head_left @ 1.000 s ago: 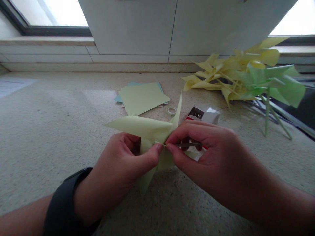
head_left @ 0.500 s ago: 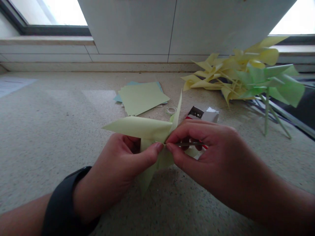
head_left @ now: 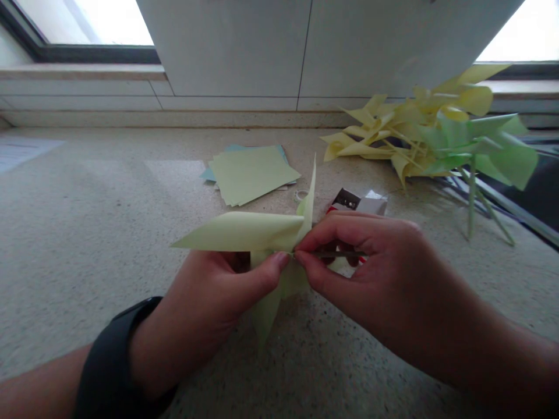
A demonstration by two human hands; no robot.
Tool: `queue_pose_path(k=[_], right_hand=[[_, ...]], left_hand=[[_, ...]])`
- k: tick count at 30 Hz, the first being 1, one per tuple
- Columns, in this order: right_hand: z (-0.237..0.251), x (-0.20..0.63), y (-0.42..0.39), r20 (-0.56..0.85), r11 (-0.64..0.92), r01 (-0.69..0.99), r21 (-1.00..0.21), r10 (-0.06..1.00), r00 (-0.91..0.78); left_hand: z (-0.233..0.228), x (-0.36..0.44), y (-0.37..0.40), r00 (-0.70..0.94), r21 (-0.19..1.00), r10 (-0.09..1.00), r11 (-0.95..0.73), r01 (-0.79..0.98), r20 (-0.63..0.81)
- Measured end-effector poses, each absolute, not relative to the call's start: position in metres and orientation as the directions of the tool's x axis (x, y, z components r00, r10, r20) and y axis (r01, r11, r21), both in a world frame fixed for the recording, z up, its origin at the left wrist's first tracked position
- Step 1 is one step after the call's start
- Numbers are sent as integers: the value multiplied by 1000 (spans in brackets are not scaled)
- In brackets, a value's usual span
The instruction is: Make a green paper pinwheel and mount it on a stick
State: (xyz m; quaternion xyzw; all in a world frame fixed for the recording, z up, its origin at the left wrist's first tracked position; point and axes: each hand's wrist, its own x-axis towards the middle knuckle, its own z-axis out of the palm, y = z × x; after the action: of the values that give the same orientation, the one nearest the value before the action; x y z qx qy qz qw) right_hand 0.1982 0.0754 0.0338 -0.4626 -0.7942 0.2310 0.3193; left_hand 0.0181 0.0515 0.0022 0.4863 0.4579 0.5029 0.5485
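A pale green paper pinwheel (head_left: pixel 248 230) is held up above the counter in front of me. My left hand (head_left: pixel 218 299) grips it from the left, thumb pressed near its centre and the other fingers behind the paper. Thumb and index finger of my right hand (head_left: pixel 367 267) are pinched together close against that centre. A thin stick (head_left: pixel 336 254) runs from those fingertips back under the right palm. Whatever tiny piece lies right at the pinch is too small to make out.
Beyond my hands lies a stack of pale green and blue paper squares (head_left: pixel 257 174). A small ring (head_left: pixel 300 196) and an open little box (head_left: pixel 349 201) sit near my right hand. Yellow pinwheels (head_left: pixel 379 128) and a green pinwheel (head_left: pixel 484 145) are piled at the back right.
The pinwheel has turned slightly, its upright blade and left blade shifting a little to the left. Both hands keep almost the same place and grip.
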Motion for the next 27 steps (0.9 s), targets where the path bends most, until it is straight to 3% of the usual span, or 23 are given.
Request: queue_pose_path(k=[9, 15, 27], right_hand=[[31, 202, 73, 369, 569, 606, -556, 822, -434], [35, 206, 72, 454, 693, 525, -494, 721, -524], [31, 207, 71, 514, 757, 590, -281, 638, -573]], left_hand=[[6, 17, 52, 43, 999, 999, 34, -30, -32], [1, 16, 51, 116, 983, 993, 41, -181, -20], [4, 18, 52, 189, 973, 980, 94, -209, -54]])
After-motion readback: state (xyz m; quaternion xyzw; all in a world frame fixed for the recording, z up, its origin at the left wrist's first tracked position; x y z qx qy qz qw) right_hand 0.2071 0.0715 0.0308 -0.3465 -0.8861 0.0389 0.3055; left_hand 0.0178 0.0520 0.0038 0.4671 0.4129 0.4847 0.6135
